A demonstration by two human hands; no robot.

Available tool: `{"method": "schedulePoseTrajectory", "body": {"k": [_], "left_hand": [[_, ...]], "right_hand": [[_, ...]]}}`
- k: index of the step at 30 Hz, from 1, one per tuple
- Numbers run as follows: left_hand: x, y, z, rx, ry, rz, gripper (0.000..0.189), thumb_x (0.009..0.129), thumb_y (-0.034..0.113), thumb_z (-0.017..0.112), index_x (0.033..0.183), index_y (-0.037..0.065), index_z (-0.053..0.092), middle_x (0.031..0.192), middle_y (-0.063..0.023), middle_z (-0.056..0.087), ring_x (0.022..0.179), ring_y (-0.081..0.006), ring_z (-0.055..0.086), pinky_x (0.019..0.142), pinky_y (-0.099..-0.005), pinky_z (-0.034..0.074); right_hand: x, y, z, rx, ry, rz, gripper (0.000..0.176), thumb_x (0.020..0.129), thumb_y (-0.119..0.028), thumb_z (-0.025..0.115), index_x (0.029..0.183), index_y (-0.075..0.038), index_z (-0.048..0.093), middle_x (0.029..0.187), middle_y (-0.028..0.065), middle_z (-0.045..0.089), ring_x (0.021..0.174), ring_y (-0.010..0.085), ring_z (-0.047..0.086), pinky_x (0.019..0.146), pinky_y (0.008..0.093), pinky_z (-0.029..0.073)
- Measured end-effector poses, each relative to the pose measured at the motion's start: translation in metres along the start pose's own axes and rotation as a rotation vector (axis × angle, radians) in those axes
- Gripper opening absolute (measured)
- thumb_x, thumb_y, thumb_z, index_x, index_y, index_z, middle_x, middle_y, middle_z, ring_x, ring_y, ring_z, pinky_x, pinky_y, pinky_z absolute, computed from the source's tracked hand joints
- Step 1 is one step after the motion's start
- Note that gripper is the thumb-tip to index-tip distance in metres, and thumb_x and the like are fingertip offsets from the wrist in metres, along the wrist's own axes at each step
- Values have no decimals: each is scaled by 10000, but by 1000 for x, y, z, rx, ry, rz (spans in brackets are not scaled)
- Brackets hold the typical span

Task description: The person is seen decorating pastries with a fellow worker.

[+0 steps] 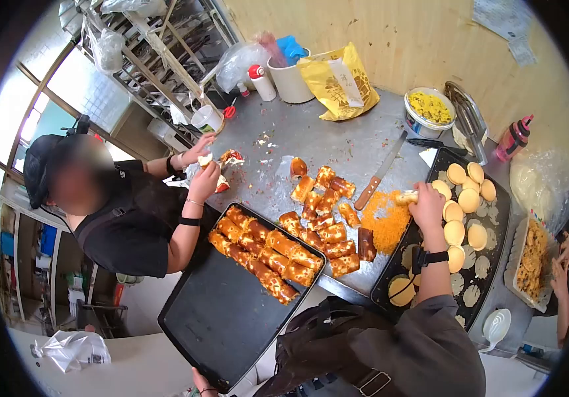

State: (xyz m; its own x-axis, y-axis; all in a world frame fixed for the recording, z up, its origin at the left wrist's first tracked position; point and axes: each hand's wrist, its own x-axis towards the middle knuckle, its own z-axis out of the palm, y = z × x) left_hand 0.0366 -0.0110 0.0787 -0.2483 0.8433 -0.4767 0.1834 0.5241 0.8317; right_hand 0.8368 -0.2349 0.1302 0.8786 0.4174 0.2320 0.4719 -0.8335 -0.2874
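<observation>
With our right hand [425, 206] we are holding a small pale piece [406, 198], our fingers narrowing around it, above the right part of the orange crumbs [385, 221] on the metal table [258, 126]. Our left hand [203, 382] is touching the near edge of the black tray [221, 324]; we cannot tell how tightly its fingers are closing. Browned rolls [261, 255] are lying in rows across the tray's far part. Shorter browned pieces [327, 218] are resting on the table between that tray and the crumbs, and a wooden-handled knife [380, 171] is lying just beyond. To the right, a dark baking pan [500, 246] is holding pale round cakes [454, 231]. Farther off, a tub of yellow filling [429, 112] and a yellow bag [339, 83] are standing. On the left, another person [142, 205] is holding a small whitish piece [204, 160] with both hands.
</observation>
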Motion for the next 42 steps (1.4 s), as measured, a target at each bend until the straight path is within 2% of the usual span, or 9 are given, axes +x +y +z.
{"method": "schedulePoseTrajectory", "body": {"k": [6,13,14,17,18,21,24,27,42], "left_hand": [[-3,1,4,87,108,52,601,918,487,373,1192,-32,498,1124,-93,555,985,-234,534,872,-362,419],[25,-21,-24,83,86,91,607,916,487,385,1178,-46,508,1098,-93,559,975,-223,527,867,-357,419],[-19,12,12,76,157,82,615,907,496,405,1168,-50,516,1065,-89,565,942,-215,530,847,-352,424],[7,-13,-8,149,220,153,651,901,499,409,1154,-92,510,1071,-117,580,932,-217,542,838,-336,428],[8,-16,-15,167,203,56,648,910,490,398,1174,-94,495,1119,-128,559,974,-218,527,864,-336,415],[-22,6,5,175,152,100,665,906,501,402,1188,-95,481,1145,-133,546,989,-215,518,875,-332,409],[5,-28,-17,68,127,141,689,893,519,421,1186,-102,479,1139,-135,549,987,-213,519,875,-330,407],[-21,-18,0,94,206,95,700,885,523,439,1189,-107,474,1149,-142,546,997,-216,520,879,-334,406],[-43,-1,27,112,218,116,624,911,472,415,1167,-90,505,1104,-116,573,968,-199,523,852,-340,413]], "right_hand": [[3,-7,-1,5,-84,-35,434,660,-108,644,1073,-112,511,873,107,624,891,277,570,806,417,377],[5,12,36,282,-74,47,486,656,-121,647,1112,-100,479,865,148,624,859,335,585,743,440,435],[4,14,39,359,-26,69,517,654,-121,652,1135,-92,465,863,174,613,848,356,581,725,447,449],[1,21,58,417,-28,43,540,655,-115,657,1155,-93,454,859,199,599,825,373,577,721,446,457],[-1,23,69,370,-58,69,561,653,-117,665,1167,-88,442,862,216,587,821,385,573,720,447,457],[-4,17,67,442,8,113,597,641,-98,666,1181,-72,412,750,168,557,730,335,568,650,415,449],[-8,19,80,509,-13,68,618,639,-104,671,1195,-76,402,716,142,543,677,302,558,623,394,447],[-5,12,75,466,-41,73,606,644,-116,676,1187,-79,410,760,177,593,768,368,587,682,427,466],[-3,11,95,436,9,54,514,701,-101,641,1165,-83,421,874,204,614,832,368,605,718,420,481]]}}
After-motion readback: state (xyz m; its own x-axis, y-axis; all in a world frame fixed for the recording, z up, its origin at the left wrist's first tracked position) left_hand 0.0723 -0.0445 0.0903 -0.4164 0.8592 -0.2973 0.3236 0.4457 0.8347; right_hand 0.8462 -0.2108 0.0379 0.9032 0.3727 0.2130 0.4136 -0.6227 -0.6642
